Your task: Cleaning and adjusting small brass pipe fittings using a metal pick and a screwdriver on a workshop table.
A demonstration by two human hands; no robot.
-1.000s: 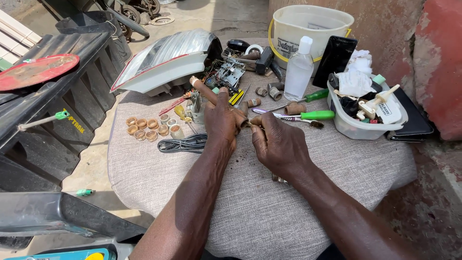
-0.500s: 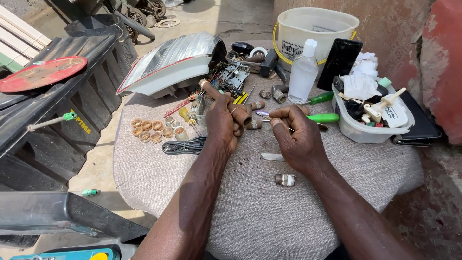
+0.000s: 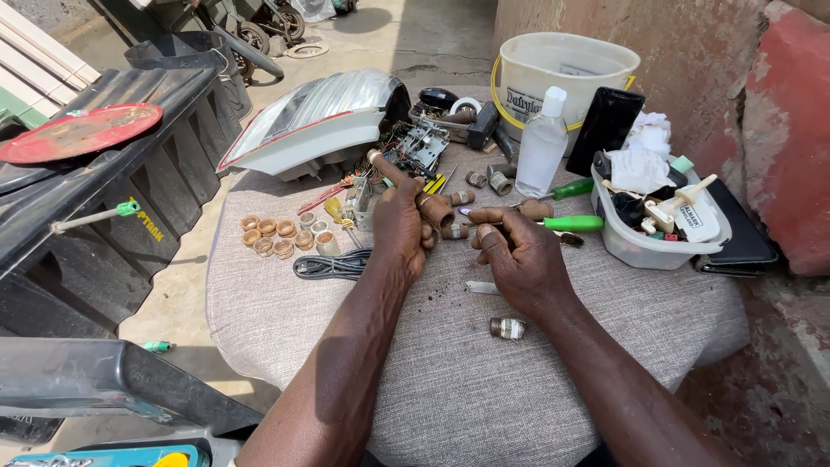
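Observation:
My left hand (image 3: 403, 227) grips a small brown cylindrical fitting (image 3: 437, 210), with the index finger stretched out toward the circuit parts. My right hand (image 3: 517, 255) is closed next to it, fingertips pinched near a second small brown fitting (image 3: 456, 231); what it holds is hidden. Both hands hover over a round table covered in grey cloth (image 3: 450, 380). A metal threaded lamp base (image 3: 507, 328) lies on the cloth beside my right wrist. A green-handled screwdriver (image 3: 572, 223) lies just beyond my right hand.
Brass rings (image 3: 277, 234) and a coiled black cable (image 3: 332, 265) lie at the left. A lamp housing (image 3: 316, 121), circuit parts (image 3: 415, 147), clear bottle (image 3: 542, 143), white bucket (image 3: 562, 73) and plastic tub of parts (image 3: 657, 216) crowd the back. Black crate (image 3: 95, 216) stands left; wall right.
Both hands have stayed together at the table's middle. The right hand shifted slightly, uncovering the metal lamp base on the cloth near its wrist.

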